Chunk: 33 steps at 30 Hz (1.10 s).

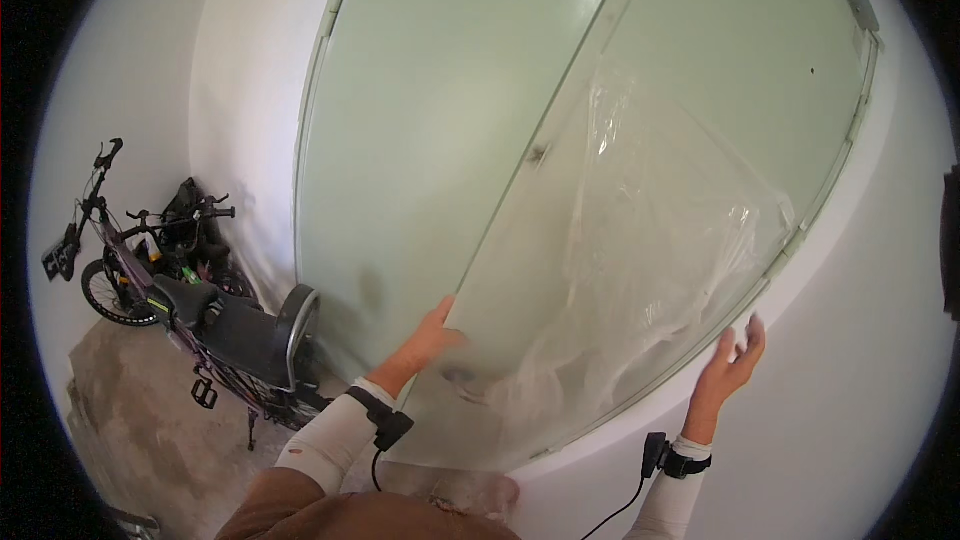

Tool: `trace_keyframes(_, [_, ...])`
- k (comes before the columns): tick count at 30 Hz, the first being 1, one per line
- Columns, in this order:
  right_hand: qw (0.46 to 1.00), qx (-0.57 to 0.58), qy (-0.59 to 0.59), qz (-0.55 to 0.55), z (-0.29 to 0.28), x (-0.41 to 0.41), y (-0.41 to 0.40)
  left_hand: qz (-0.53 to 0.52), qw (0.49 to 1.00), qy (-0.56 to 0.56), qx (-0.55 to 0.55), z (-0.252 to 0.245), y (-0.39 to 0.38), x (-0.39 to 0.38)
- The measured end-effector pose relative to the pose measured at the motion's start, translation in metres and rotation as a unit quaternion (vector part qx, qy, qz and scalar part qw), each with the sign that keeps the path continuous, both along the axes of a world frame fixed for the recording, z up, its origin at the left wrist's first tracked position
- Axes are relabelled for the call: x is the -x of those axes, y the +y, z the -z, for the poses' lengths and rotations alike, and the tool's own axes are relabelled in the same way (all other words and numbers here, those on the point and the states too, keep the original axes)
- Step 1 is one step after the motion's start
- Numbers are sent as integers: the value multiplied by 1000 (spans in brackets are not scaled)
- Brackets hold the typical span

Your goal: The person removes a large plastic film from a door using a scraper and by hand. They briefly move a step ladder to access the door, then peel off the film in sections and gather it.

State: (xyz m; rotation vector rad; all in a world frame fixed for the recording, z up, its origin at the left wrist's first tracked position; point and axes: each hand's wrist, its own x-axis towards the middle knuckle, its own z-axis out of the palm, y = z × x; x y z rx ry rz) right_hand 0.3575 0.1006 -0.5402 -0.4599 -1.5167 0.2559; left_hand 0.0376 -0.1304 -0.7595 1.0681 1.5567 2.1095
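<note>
A pale green double door fills the middle of the view, with a left leaf (pixel 427 127) and a right leaf (pixel 750 37). Wrinkled clear plastic film (pixel 645 240) hangs over much of the right leaf. At the seam between the leaves, low down, is my left hand (pixel 427 341), its thumb and fingers apart; whether it touches the door edge is hard to tell. My right hand (pixel 731 371) is raised near the right door frame (pixel 784 259), with bent, spread fingers and nothing in it. A dark, smudged hole (pixel 538 155) shows beside the seam.
A bicycle with a padded rear seat (pixel 240 334) stands on the concrete floor (pixel 150 405) at the left, its rear end near the left leaf. Behind it are another handlebar (pixel 217 210) and a black bag (pixel 180 206). White walls (pixel 847 367) flank the door.
</note>
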Motion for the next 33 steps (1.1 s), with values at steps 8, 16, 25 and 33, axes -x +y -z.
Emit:
trace_keyframes(8, [933, -265, -242, 8, -37, 130, -153, 18, 998, -61, 5, -23, -16, -14])
trace_keyframes(16, [954, -218, -175, 107, -35, 180, -109, 3, 1000, -15, 1, -7, -2, -1])
trace_keyframes(25, [972, -207, -105, 35, -68, 135, -78, -20, 1000, 12, 16, -12, -10, -3])
trace_keyframes(33, [934, -322, -121, 100, -91, 111, -124, -7, 1000, 1, 3, -18, -13, -7])
